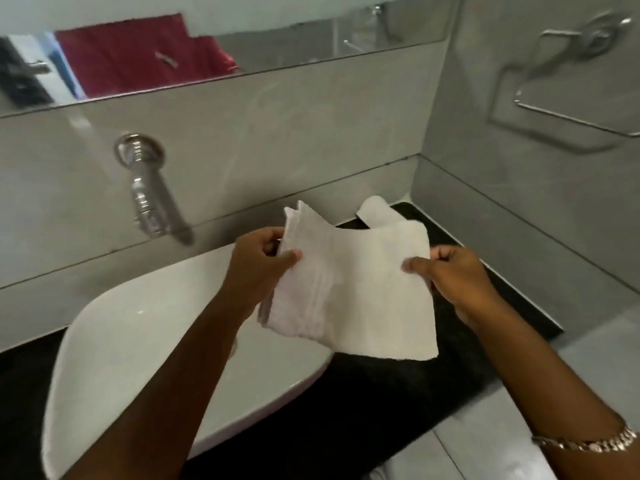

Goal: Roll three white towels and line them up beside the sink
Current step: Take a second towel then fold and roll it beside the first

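Fingers of both the left hand (263, 261) and right hand (450, 271) pinch a folded white towel (353, 292) above the counter (381, 393) beside the sink (138, 341).

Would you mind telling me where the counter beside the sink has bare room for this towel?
The black counter is bare below the held towel, between the sink and the counter's right edge. The back corner is taken by another white towel. Both hands, left and right, grip the towel.
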The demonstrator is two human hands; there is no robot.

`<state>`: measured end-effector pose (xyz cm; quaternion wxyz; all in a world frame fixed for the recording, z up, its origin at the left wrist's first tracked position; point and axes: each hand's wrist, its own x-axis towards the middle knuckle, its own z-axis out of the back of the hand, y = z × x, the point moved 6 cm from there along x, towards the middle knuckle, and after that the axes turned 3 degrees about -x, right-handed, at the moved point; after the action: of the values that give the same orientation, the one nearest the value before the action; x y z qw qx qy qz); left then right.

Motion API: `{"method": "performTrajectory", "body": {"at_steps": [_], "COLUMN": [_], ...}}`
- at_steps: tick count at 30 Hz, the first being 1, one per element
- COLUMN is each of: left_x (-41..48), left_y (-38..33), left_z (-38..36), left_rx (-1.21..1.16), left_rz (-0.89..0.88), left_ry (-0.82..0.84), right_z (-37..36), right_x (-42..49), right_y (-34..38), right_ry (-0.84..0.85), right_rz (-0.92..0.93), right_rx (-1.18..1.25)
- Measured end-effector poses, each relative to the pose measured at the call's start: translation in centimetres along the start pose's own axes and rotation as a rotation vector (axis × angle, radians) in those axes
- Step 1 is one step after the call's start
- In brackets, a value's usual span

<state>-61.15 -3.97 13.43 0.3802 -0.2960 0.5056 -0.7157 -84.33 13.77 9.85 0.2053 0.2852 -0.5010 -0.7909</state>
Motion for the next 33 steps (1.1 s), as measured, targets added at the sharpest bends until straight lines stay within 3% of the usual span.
{"method": "performTrajectory", "body": {"at_steps": [5,10,16,22,30,32,33], "left_x": [5.2,8.2,4.5,-7.1,-9.5,-8.6,-8.2], "left_y": [-2.0,0.1,2.8,7.7,10.8,11.5,11.7], "left_z": [-12.0,-22.2,-28.6,-30.3,-29.4,-28.9,-28.7], "left_rx": [0.379,0.640,0.561,0.967,0.900,0.842,0.806], "left_rz": [-0.142,-0.165,-0.107,-0.256,-0.334,-0.281,-0.260], "left_ry": [0.258,0.401,0.499,0.773,0.588,0.581,0.581], "right_z": [5.6,4.8,1.2,1.4,1.5,2.7,3.8], "right_x": [0.9,0.0,-1.6,-1.6,-1.7,-2.4,-2.5], "right_y": [-8.8,-16.4,-23.0,-24.5,-23.8,-22.9,-22.5], "right_ry": [-0.044,-0.027,0.002,0.020,-0.008,-0.095,-0.165], "right_rz": [-0.257,-0.462,-0.721,-0.777,-0.743,-0.628,-0.505], "right_rx": [0.273,0.500,0.719,0.783,0.849,0.687,0.465]}}
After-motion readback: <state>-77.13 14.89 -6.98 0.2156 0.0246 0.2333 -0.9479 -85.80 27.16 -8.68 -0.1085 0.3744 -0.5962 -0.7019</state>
